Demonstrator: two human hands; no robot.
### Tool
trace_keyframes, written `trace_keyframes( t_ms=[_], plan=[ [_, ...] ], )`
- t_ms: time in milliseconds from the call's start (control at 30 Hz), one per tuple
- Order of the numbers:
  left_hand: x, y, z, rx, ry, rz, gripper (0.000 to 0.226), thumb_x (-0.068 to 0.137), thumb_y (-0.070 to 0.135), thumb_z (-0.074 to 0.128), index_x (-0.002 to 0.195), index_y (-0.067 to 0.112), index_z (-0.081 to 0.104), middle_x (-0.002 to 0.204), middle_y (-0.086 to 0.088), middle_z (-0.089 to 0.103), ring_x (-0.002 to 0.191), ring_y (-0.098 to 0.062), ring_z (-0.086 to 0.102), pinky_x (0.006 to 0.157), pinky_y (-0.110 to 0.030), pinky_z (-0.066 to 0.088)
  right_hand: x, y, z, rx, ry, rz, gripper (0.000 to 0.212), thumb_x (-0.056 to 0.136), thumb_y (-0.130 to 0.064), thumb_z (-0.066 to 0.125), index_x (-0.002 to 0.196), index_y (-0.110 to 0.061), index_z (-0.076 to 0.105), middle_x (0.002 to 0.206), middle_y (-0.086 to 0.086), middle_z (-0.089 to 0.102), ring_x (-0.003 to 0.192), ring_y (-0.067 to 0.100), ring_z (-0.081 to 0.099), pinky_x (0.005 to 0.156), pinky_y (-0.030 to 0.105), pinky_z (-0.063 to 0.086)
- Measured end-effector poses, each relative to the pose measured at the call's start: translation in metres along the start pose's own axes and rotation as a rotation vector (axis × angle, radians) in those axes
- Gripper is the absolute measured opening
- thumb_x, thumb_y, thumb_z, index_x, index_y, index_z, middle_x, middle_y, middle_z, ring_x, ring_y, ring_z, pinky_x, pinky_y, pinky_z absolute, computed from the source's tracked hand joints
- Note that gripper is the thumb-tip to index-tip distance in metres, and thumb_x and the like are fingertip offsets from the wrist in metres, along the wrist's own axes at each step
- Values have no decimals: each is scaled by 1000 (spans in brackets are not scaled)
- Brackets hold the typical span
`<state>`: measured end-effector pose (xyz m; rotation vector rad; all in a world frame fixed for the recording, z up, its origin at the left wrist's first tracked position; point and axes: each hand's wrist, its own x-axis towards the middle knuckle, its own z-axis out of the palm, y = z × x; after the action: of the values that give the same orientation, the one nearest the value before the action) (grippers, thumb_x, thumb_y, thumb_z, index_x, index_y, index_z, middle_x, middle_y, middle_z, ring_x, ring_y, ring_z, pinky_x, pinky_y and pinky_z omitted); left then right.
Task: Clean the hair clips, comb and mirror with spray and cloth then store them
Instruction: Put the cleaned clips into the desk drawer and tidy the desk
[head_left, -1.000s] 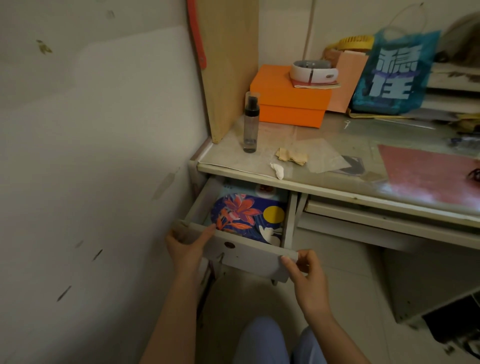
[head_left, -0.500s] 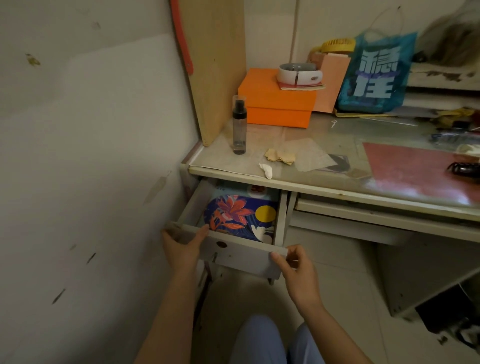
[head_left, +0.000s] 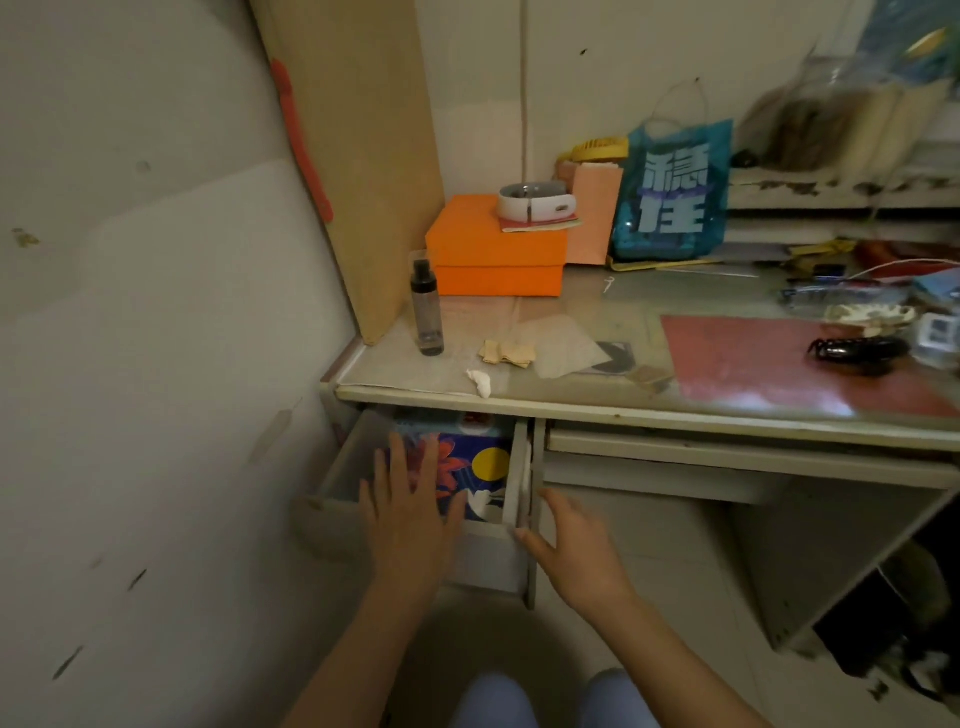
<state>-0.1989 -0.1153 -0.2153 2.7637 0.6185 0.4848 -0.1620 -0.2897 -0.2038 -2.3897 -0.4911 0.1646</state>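
Note:
The desk's left drawer (head_left: 332, 467) stands pulled out, with a colourful floral box (head_left: 480, 462) inside it. My left hand (head_left: 410, 514) lies flat with straight fingers over the drawer's front edge and the box. My right hand (head_left: 571, 545) is spread open at the drawer's right front corner, fingertips near the side panel. On the desk top stand a clear spray bottle (head_left: 427, 306) and a small folded tan cloth (head_left: 506, 352). A black claw hair clip (head_left: 852, 353) lies on the red mat at the right. No comb or mirror can be made out.
An orange box (head_left: 496, 249) with a white ring-shaped gadget on it sits at the back, beside a blue bag (head_left: 670, 197). A wooden board (head_left: 358, 156) leans against the left wall. A crumpled white scrap (head_left: 480, 383) lies near the desk's front edge (head_left: 623, 415). Clutter fills the far right.
Both hands have let go of the drawer front. The left hand has moved up and flattened over the drawer; the right hand has opened at its corner. The camera has tilted up.

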Motion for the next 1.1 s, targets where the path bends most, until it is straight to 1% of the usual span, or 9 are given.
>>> trace_keyframes(
  t_ms=[67, 133, 267, 367, 467, 600, 767, 1000, 1100],
  plan=[
    [3, 16, 3, 76, 15, 99, 69, 88, 54, 44, 149, 24, 30, 156, -16, 22, 141, -39, 25, 109, -52, 14, 4, 6, -20, -176, 56, -46, 60, 97, -47, 42, 149, -28, 20, 156, 0, 22, 143, 19, 19, 115, 35, 19],
    [9, 33, 5, 138, 32, 170, 67, 86, 55, 39, 144, 22, 39, 151, -18, 34, 135, -39, 36, 104, -54, 22, 8, 12, -42, -306, 114, -55, 60, 99, -49, 35, 151, -31, 12, 160, -1, 7, 147, 21, 3, 118, 40, 9],
    [30, 78, 14, 126, 80, 310, 66, 85, 52, 59, 141, 22, 43, 152, -17, 33, 135, -39, 36, 104, -57, 30, 25, 37, -86, -453, 201, -14, 59, 99, -49, 33, 151, -32, 11, 161, 0, 0, 148, 25, -5, 118, 47, 2],
    [50, 115, 22, 84, 67, 380, 63, 87, 53, 47, 141, 22, 45, 153, -16, 32, 139, -35, 27, 105, -57, 32, 47, 57, -112, -526, 301, -11, 59, 91, -45, 56, 144, -27, 38, 154, 8, 31, 143, 34, 23, 111, 58, 21],
    [74, 147, 38, 10, 39, 432, 63, 89, 49, 56, 145, 27, 37, 157, -12, 23, 142, -30, 15, 110, -54, 21, 72, 87, -126, -585, 406, -2, 55, 78, -38, 72, 128, -21, 57, 136, 13, 55, 126, 38, 50, 96, 62, 39],
    [114, 190, 55, 15, -32, 475, 65, 90, 48, 54, 148, 32, 29, 160, -6, 13, 145, -26, 6, 115, -47, 4, 101, 113, -150, -620, 398, 54, 67, 69, -37, 80, 130, -20, 56, 138, 12, 53, 127, 37, 49, 97, 59, 40],
    [147, 245, 50, 85, -150, 538, 61, 87, 51, 33, 141, 26, 43, 152, -13, 33, 137, -35, 35, 112, -49, 20, 116, 123, -196, -638, 351, 190, 68, 67, -40, 81, 128, -22, 57, 135, 12, 55, 123, 35, 53, 94, 57, 43],
    [166, 311, -18, 59, -400, 622, 61, 78, 49, 40, 131, 23, 56, 144, -14, 45, 130, -33, 35, 100, -49, 24, 99, 93, -297, -664, 324, 394, 72, 56, -44, 86, 121, -26, 62, 125, 7, 63, 113, 30, 62, 85, 52, 51],
    [172, 341, -40, 45, -331, 708, 58, 79, 46, 59, 133, 24, 56, 145, -11, 44, 133, -33, 39, 106, -48, 19, 92, 84, -341, -692, 341, 476, 70, 52, -45, 88, 116, -25, 67, 119, 6, 66, 107, 29, 65, 81, 52, 52]
  ],
)
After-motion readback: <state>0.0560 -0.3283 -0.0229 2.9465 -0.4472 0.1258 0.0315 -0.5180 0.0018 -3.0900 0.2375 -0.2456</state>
